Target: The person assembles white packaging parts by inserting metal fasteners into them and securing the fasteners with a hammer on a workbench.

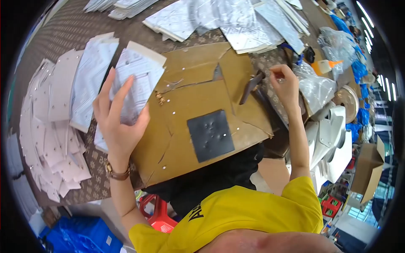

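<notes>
My left hand lies over a stack of printed sheets left of the brown cardboard, its fingers spread across the papers. To the right, my right hand is raised near the cardboard's right edge, thumb and index finger pinched together; anything between them is too small to tell. A dark strip-like object stands just left of those fingertips. On the cardboard lies a black square pad with dents. Small brass-coloured pieces sit near my left hand.
Pale pieces with small studs are stacked at the left. More printed sheets lie along the back. At the right are clear plastic bags, an orange-tipped bottle and a tape roll. A red stool stands below.
</notes>
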`<state>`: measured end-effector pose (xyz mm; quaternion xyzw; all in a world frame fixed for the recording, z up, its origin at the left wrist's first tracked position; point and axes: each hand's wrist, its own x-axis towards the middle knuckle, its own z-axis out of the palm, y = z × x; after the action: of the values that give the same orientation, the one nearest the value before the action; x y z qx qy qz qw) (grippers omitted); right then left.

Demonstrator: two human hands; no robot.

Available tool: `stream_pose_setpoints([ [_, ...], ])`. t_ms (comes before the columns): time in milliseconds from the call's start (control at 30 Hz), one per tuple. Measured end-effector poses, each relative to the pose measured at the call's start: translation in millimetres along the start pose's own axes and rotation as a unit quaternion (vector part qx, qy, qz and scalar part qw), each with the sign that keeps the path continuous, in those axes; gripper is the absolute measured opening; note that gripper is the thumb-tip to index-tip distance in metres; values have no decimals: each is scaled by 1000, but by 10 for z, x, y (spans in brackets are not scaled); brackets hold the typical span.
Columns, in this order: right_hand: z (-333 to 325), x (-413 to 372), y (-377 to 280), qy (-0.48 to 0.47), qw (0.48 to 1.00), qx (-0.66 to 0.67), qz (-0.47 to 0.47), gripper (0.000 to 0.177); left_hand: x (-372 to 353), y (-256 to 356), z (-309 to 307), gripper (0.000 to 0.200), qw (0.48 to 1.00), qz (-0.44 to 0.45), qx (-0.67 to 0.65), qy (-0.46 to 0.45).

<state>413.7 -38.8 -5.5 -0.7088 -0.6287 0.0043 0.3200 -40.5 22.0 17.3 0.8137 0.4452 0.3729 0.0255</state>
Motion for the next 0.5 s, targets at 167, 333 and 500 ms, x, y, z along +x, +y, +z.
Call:
stream_pose_setpoints([
  [167,459,23,-1255,-117,954,158,-227,14,-21,-53,62,66,1000,11,8,23],
  [333,1130,59,-1737,-164,917,201,-304,12,-31,-94,78,65,999,11,26,24],
  [500,1341,79,-1885,-179,912,175,-324,13,-47,-79,86,64,999,12,17,43],
])
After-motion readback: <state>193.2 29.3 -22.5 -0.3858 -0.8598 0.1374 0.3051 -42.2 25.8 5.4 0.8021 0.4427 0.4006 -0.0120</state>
